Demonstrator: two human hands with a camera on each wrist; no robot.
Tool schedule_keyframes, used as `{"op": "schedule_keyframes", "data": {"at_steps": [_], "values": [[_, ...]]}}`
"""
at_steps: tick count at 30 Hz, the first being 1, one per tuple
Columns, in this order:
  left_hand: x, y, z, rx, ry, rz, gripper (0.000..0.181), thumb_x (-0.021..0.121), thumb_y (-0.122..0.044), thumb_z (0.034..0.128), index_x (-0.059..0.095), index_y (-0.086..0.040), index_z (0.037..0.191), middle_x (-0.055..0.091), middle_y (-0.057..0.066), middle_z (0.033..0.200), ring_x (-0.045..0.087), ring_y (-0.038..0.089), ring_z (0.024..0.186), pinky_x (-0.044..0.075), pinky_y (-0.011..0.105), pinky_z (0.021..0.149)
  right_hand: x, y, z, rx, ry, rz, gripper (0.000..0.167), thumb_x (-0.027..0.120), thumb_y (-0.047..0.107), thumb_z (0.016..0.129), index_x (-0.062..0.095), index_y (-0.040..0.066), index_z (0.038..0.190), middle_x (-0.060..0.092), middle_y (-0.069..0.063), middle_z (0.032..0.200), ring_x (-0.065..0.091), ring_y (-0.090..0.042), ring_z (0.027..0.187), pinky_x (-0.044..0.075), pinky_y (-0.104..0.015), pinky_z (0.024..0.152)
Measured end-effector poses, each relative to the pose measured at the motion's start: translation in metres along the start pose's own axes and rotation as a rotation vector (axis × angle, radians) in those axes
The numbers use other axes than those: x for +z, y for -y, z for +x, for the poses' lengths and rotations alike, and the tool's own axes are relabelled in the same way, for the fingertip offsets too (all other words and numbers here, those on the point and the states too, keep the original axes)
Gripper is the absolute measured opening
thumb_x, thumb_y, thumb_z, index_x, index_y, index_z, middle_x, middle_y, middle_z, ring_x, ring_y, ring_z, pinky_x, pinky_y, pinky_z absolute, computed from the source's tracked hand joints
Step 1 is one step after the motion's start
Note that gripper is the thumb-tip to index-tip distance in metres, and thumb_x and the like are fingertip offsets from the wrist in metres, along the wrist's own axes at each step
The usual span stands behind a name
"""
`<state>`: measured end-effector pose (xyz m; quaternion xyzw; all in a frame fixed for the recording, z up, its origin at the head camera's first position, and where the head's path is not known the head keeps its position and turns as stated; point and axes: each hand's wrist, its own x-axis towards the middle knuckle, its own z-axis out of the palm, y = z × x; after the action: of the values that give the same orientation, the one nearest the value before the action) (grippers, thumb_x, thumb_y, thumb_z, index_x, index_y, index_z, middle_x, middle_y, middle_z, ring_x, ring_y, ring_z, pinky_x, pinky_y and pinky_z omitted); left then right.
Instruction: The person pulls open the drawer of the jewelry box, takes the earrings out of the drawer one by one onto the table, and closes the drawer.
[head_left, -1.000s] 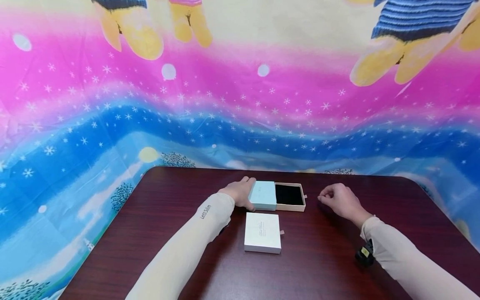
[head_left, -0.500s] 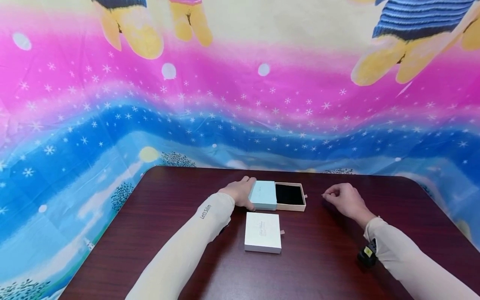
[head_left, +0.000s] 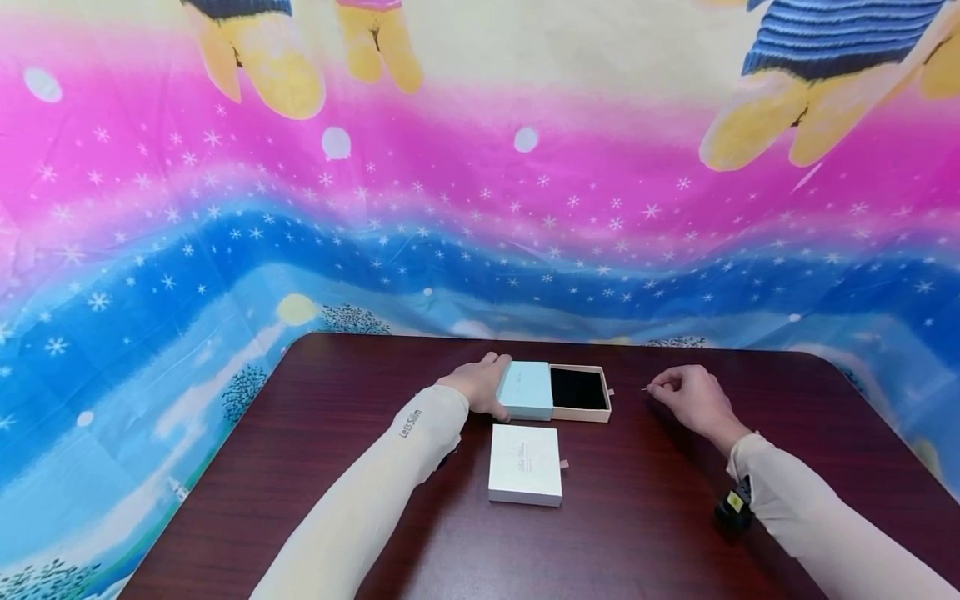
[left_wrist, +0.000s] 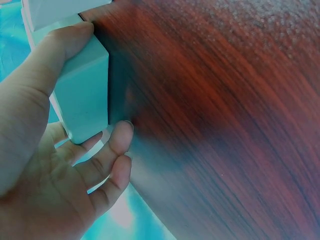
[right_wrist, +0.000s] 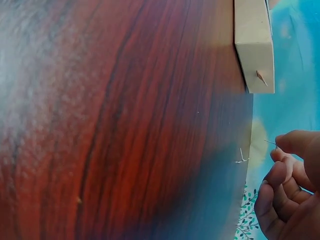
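Note:
My left hand (head_left: 476,387) grips the closed end of a light blue box sleeve (head_left: 526,390), thumb on the near side and fingers on the far side. From the sleeve's right end a cream drawer (head_left: 609,408) with a black lining (head_left: 577,389) and a small pull tab sticks out. My right hand (head_left: 693,402) is off to the right, apart from the drawer. Its thumb and index finger pinch a tiny thin pin-like piece (right_wrist: 270,143), too small to identify. In the right wrist view, a small silvery thin thing (right_wrist: 242,158) shows near the table's edge.
A white box (head_left: 524,465) with faint printing and a pull tab lies in front of the blue box. Both stand on a dark red wood-grain table (head_left: 337,500). Behind hangs a colourful printed cloth (head_left: 450,192).
The right hand has shifted slightly right, away from the drawer, and the tiny piece now shows at its fingertips. The left hand and both boxes look unmoved.

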<state>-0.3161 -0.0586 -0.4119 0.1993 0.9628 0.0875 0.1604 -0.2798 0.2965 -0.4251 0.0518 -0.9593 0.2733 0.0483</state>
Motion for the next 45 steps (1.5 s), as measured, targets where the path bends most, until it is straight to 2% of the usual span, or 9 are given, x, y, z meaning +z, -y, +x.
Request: {"op": "schedule_keyframes", "data": {"at_steps": [16,23,27,38,45], "values": [[0.0,-0.002,-0.003,0.005,-0.022,0.016,0.098,0.081,-0.044,0.0839,0.024,-0.017,0.159,0.038,0.006,0.156,0.056,0.022,0.12,0.049,0.039,0.102,0.007,-0.005,0.001,0.036,0.006,0.014,0.02,0.067,0.018,0.096,0.078,0.001,0.1,0.072,-0.006,0.08,0.052,-0.017,0.065,0.041,-0.032,0.062],[-0.002,-0.003,-0.004,0.002,-0.008,0.004,0.1,0.08,-0.043,0.0851,0.021,-0.017,0.161,0.033,0.006,0.161,0.055,0.024,0.126,0.047,0.04,0.105,0.01,-0.007,0.0,0.061,0.006,0.001,0.021,0.066,0.019,0.096,0.078,0.003,0.101,0.075,-0.011,0.087,0.053,-0.017,0.066,0.04,-0.032,0.061],[-0.001,-0.003,-0.002,0.002,-0.01,0.007,0.1,0.081,-0.043,0.0845,0.022,-0.016,0.16,0.036,0.006,0.157,0.055,0.022,0.119,0.049,0.039,0.102,0.011,-0.007,0.001,0.086,0.014,-0.012,0.022,0.066,0.021,0.096,0.078,0.004,0.102,0.076,-0.011,0.09,0.055,-0.017,0.069,0.041,-0.031,0.061],[-0.002,-0.002,-0.003,0.017,-0.021,0.007,0.1,0.081,-0.043,0.0845,0.022,-0.015,0.16,0.037,0.007,0.157,0.056,0.022,0.12,0.049,0.039,0.101,0.013,-0.011,0.002,0.095,0.028,0.009,0.025,0.065,0.023,0.096,0.078,0.002,0.104,0.076,-0.017,0.098,0.065,-0.017,0.076,0.047,-0.031,0.063],[-0.001,-0.002,-0.001,0.012,-0.02,0.012,0.1,0.082,-0.044,0.0828,0.024,-0.016,0.159,0.039,0.006,0.154,0.056,0.021,0.117,0.049,0.038,0.099,0.014,-0.016,0.002,0.118,0.033,0.01,0.026,0.065,0.024,0.096,0.078,0.003,0.105,0.076,-0.017,0.1,0.065,-0.019,0.078,0.047,-0.03,0.064]]}}
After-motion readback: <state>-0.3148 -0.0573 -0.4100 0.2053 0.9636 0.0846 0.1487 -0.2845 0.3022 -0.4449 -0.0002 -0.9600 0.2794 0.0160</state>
